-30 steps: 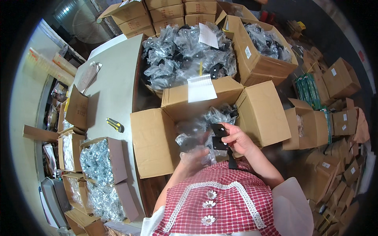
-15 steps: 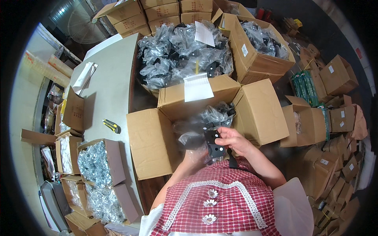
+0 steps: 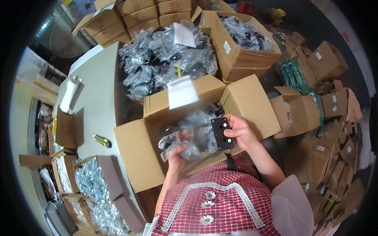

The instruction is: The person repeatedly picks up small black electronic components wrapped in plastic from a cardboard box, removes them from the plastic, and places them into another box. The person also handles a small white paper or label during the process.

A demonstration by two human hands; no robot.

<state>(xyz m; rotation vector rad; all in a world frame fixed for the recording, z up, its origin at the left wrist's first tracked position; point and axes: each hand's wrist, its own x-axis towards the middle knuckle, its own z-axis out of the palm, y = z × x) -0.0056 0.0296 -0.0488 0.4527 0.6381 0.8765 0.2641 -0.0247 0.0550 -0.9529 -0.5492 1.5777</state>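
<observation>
My right hand [image 3: 241, 134] pinches a flat black plate [image 3: 221, 133] with several round holes and white dots, thumb on its face. The plate stands nearly upright over the near right part of an open cardboard box [image 3: 138, 153]. To its left, the fingers of my left hand [image 3: 176, 157] are closed around a crumpled clear plastic bag [image 3: 187, 151]. The bag hides part of those fingers. Under both hands, more clear bags with dark parts [image 3: 197, 120] lie in the box.
Beyond the box stands a large pile of bagged black parts [image 3: 157, 59], with a paper sheet [image 3: 183, 93] on the box's far flap. A yellow-black utility knife [image 3: 102, 140] lies on the grey table [image 3: 96, 106] at left. Cartons [image 3: 244, 63] crowd the right.
My left hand has come out from behind the plate and moved left with the plastic bag. The plate now shows its whole face, upright in my right hand. The view has shifted slightly.
</observation>
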